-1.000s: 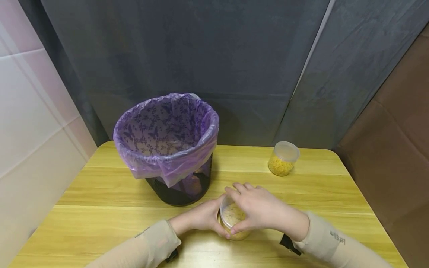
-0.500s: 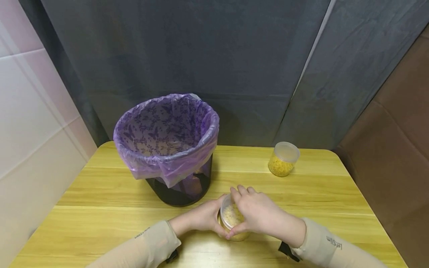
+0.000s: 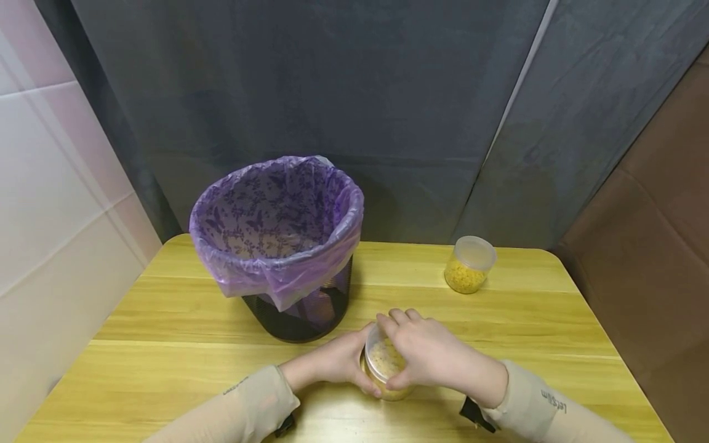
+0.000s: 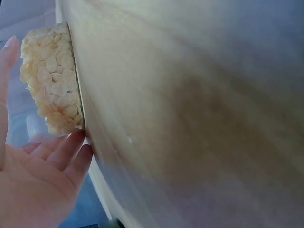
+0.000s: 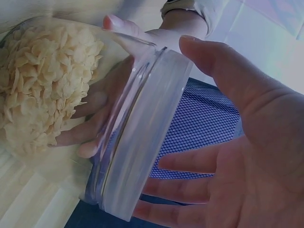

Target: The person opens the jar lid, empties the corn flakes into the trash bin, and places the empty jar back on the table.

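A clear jar (image 5: 47, 85) of pale flakes is held upright on the wooden table (image 3: 166, 369), just in front of the purple-lined bin (image 3: 299, 320). Its side is gripped by the left hand (image 3: 342, 358), thumb and fingers curved around it. The translucent lid (image 5: 147, 133), seated on top, is held by its rim between the widely spread thumb and fingers of the right hand (image 3: 429, 352). A yellow-filled jar (image 3: 468, 274) is placed near the far edge.

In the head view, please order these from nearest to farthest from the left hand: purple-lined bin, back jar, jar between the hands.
1. Jar between the hands, touching the left hand.
2. Purple-lined bin, ahead and to the left.
3. Back jar, far off to the right.
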Tool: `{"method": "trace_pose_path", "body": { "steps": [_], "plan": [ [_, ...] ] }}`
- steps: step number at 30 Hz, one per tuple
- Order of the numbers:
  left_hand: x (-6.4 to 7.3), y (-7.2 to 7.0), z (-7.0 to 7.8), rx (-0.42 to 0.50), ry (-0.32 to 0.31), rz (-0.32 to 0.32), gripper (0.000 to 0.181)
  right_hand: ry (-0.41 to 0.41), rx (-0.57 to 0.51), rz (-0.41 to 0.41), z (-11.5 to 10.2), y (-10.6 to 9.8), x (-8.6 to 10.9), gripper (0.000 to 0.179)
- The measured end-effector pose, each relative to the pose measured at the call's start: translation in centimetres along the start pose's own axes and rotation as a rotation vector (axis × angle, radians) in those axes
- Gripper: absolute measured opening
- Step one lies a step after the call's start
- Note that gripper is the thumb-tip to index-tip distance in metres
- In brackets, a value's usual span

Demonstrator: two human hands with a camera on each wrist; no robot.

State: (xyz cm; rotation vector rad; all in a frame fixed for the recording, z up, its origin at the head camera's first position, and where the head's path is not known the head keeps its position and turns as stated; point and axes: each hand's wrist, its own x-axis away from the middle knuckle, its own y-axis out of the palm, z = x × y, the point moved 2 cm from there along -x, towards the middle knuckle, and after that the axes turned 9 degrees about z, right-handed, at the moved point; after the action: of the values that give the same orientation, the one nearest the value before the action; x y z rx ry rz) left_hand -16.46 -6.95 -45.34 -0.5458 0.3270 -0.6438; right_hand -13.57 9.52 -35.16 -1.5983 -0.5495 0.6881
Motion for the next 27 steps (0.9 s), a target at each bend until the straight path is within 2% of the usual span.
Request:
{"method": "trace_pose_path", "body": {
  "steps": [12, 23, 27],
  "plan": [
    [-0.05, -0.06, 0.16, -0.006, -0.013, -0.004, 0.111, -0.027, -0.033, -0.009, 0.36, -0.12, 0.02, 0.093],
    [0.03, -0.08, 0.02, -0.016, -0.017, -0.006, 0.107, -0.079, -0.070, -0.006, 0.58, -0.13, 0.07, 0.093],
    [0.07, -0.08, 0.06, -0.018, -0.022, -0.011, 0.113, -0.079, -0.102, -0.012, 0.68, -0.48, 0.06, 0.094]
  ]
}}
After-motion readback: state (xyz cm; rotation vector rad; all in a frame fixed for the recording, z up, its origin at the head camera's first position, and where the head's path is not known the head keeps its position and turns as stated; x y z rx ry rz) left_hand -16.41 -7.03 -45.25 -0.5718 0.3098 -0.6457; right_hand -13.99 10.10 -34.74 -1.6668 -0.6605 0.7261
